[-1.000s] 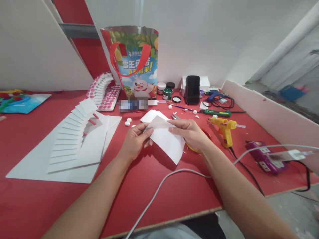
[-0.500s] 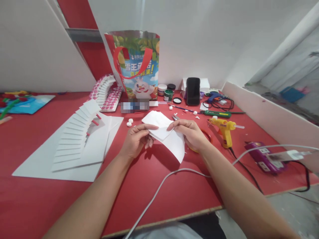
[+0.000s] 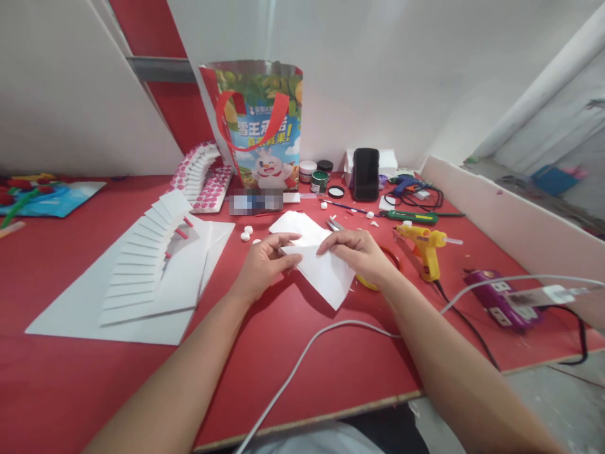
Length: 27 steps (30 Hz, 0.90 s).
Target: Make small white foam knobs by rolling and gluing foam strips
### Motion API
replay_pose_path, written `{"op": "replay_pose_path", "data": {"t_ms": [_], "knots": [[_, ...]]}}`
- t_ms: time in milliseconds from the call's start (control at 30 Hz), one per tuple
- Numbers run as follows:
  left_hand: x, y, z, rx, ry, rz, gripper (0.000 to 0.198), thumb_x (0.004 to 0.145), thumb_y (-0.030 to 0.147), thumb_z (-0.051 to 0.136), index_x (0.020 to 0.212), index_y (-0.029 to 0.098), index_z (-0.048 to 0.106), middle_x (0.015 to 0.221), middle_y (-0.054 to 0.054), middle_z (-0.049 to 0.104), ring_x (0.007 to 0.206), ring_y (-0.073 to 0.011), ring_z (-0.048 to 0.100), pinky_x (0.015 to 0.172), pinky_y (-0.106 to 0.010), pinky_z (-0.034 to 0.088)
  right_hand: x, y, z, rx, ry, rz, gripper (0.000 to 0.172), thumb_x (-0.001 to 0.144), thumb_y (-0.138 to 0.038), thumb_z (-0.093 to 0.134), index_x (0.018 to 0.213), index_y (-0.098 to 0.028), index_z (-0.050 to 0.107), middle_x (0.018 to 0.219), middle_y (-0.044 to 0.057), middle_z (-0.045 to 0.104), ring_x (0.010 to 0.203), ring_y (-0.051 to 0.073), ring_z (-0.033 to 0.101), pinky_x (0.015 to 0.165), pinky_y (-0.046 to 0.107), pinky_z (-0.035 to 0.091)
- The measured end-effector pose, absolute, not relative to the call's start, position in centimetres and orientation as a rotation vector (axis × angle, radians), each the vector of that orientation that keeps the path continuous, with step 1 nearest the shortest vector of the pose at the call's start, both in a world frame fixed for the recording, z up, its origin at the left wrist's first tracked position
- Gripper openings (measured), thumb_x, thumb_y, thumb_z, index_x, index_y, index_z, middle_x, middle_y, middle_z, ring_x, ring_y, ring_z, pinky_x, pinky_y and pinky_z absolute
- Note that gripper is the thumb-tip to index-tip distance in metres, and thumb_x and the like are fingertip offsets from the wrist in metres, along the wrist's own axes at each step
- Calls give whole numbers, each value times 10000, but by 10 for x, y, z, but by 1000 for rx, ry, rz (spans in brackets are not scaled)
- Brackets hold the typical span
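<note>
My left hand point(image 3: 265, 266) pinches the left edge of a white paper sheet point(image 3: 326, 277) between thumb and fingers. At the sheet's upper right, my right hand point(image 3: 355, 251) holds it with thumb and fingertips. One corner of the sheet points down toward me above the red table. More white paper point(image 3: 293, 223) shows behind it, beyond my fingers; whether it is the same piece I cannot tell. A pair of scissors point(image 3: 333, 223) lies partly hidden by my right hand, with a loop handle showing beside my wrist.
At left, a fan of white folded strips point(image 3: 135, 261) rests on white boards point(image 3: 61, 321). A printed bag point(image 3: 269, 126), paint jars point(image 3: 319, 181) and a black phone point(image 3: 366, 173) stand at the back. Right are a yellow glue gun point(image 3: 428, 249) and purple power strip point(image 3: 501, 299). A white cable point(image 3: 302, 359) crosses the front.
The upper flap of paper has come down toward me and now lies over the lower part. My left thumb has shifted right onto the paper's edge. The right hand has barely moved.
</note>
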State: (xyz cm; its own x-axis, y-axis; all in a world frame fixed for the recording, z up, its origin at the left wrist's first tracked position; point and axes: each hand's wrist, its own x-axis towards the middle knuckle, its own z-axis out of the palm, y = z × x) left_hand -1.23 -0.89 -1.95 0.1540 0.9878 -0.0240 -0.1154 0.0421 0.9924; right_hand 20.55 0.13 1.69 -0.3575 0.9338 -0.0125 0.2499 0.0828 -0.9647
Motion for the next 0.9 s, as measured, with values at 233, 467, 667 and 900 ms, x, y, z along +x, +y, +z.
{"op": "replay_pose_path", "data": {"t_ms": [233,467,667,900], "knots": [[-12,-11,-17,1318,1124,1030,241,762,363,761,850,146,705,571,28,599,496,-98,535,516,-232,454,204,4,15,-1312,-1799,1200,466,708,-435,776,1069,-167,651,848,11,644,655,120,518,580,250,388],[-15,-10,-19,1349,1062,968,223,855,371,675,914,157,688,450,39,582,346,-67,411,405,-202,311,199,5,11,-1368,-1826,1155,200,719,-328,715,764,-177,592,657,-36,553,557,109,500,520,237,358],[-20,-10,-22,1317,895,1042,216,877,287,626,996,146,740,548,1,636,465,-101,530,495,-230,398,204,4,15,-1158,-1819,1221,83,715,-199,604,796,-184,607,707,-15,627,585,109,524,546,231,392],[-22,-7,-24,1446,887,1154,180,878,228,596,871,161,763,667,-20,630,583,-113,528,567,-251,384,231,12,28,-1207,-1927,1241,136,642,-125,568,731,-166,663,709,9,658,651,136,579,624,257,441]]}}
